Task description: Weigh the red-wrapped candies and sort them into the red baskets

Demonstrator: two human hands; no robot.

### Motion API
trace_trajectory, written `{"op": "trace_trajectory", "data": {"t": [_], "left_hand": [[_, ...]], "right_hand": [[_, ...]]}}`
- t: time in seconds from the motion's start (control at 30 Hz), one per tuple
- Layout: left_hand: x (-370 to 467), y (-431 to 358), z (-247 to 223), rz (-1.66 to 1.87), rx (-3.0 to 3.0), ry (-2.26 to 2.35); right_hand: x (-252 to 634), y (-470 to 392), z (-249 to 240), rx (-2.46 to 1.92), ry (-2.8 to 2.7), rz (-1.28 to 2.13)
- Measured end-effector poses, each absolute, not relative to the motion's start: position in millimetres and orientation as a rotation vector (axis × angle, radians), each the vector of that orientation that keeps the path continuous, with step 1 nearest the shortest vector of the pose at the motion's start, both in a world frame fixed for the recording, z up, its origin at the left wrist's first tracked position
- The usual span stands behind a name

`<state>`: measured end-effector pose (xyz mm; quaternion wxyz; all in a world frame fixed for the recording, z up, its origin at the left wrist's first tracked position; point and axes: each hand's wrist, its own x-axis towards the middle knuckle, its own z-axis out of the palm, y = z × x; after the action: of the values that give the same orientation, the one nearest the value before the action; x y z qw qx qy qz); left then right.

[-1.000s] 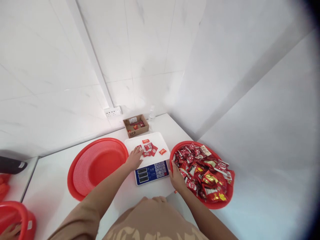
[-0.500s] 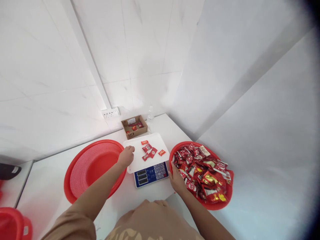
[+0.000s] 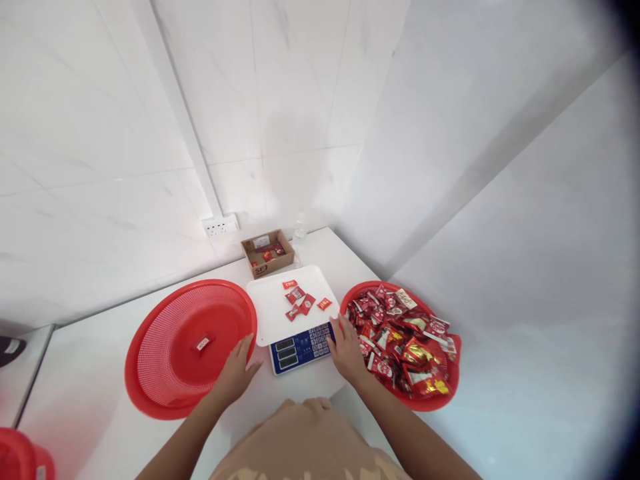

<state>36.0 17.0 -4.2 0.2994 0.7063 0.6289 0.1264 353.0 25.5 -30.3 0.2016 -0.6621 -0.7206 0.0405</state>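
My left hand (image 3: 234, 375) is open, its thumb and fingers apart, by the right rim of a red plastic basket (image 3: 143, 327). One small red packet (image 3: 203, 344) lies on that basket's bottom. My right hand (image 3: 346, 350) is open with fingers spread, between the keypad of a blue digital scale (image 3: 296, 363) and a second red basket (image 3: 400, 401). This second basket is heaped with shiny wrapped snacks (image 3: 395, 340). On the scale sits a white tray (image 3: 270, 310) carrying several small red and orange packets (image 3: 303, 303).
Behind the tray stands a cardboard box (image 3: 269, 268) with a few packets inside, beside a clear bottle (image 3: 300, 228). A wall socket (image 3: 220, 225) is at the back. Another red container (image 3: 25, 457) shows at lower left, and a dark object (image 3: 10, 349) at the left edge.
My left hand has come off the tray's left edge, back toward me. A packet now shows in the left basket. My right hand has let go of the right basket's rim and moved left.
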Motion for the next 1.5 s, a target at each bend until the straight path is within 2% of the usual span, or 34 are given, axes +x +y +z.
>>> {"op": "trace_trajectory", "data": {"t": [0.37,0.57,0.8,0.9,1.03,1.2,1.33,1.43,1.5], "left_hand": [[31.4,9.4,-10.7,0.402,1.823,1.576],[35.2,9.9,0.8,0.34,1.764,1.605],[39.4,7.1,7.1,0.33,1.745,1.624],[41.3,6.1,6.7,0.318,1.749,1.641],[42.8,6.7,3.5,0.285,1.756,1.659],[42.7,5.2,-1.7,0.302,1.774,1.669],[43.8,3.4,-1.3,0.281,1.785,1.677],[44.8,2.7,-0.6,0.285,1.793,1.674],[44.9,2.1,-1.3,0.298,1.783,1.681]], "right_hand": [[290.2,102.9,7.7,-2.247,-1.885,0.699],[272.2,119.0,-3.8,-2.286,-1.885,0.648],[267.0,114.0,-19.1,-2.066,-1.975,0.324],[274.6,117.8,-15.4,-1.979,-2.038,0.319],[290.0,131.1,-6.2,-1.888,-2.014,0.514],[289.0,145.9,4.7,-1.837,-1.524,0.738],[237.9,145.3,18.3,-1.743,-1.453,0.892],[191.1,139.1,32.2,-1.355,-1.409,1.325],[175.7,138.4,40.0,-1.255,-1.549,1.295]]}}
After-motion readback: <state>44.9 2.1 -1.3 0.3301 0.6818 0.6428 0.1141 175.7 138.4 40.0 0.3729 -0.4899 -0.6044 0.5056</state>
